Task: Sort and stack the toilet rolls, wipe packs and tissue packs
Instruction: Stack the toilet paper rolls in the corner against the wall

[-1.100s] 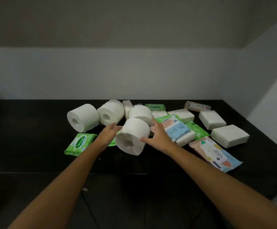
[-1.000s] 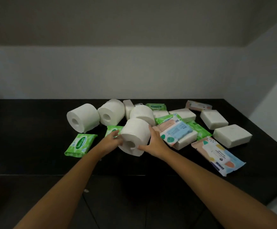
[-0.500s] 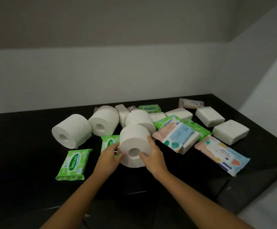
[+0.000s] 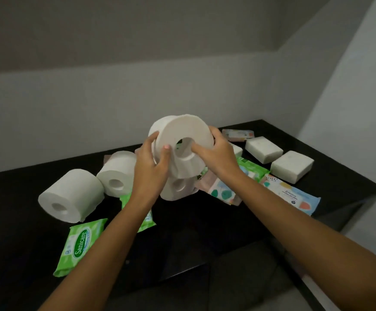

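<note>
White toilet roll now raised off counter, left hand and right hand fingers gripping it

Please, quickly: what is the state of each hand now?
Left hand: holding the raised white paper toilet roll, thumb on its face.
Right hand: holding the same roll from the other side.

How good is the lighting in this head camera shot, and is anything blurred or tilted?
Head view: dim, even light, only faint sheen on the black counter. Head view: the toilet roll held between left hand and right hand is soft-edged, its paper flat white. Head view: the Sanicare wipe pack print reads clearly; edges of the wall slant.
</note>
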